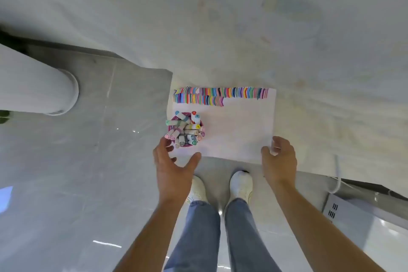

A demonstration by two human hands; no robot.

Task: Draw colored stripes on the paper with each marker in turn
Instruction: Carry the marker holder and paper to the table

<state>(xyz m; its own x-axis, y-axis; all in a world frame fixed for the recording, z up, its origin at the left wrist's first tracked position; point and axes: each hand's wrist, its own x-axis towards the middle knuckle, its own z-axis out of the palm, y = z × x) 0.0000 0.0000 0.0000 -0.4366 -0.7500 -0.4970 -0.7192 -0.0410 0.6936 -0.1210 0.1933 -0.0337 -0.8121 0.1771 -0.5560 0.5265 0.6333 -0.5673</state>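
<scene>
Marble table point(287, 28) w/ striped paper point(238, 130); grey tile floor point(66, 172).

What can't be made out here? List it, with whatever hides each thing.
- Marker cup, head view: the markers cover all but a little pink rim.
- Paper near-right corner: under the right hand.
- Stripes: too small to count.
- Left hand: touching the markers or not is unclear.

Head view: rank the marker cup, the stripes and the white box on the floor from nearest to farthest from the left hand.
1. Marker cup, just beyond the left hand, on the paper's left side.
2. Stripes, along the paper's far edge.
3. White box, far right, on the floor.
</scene>
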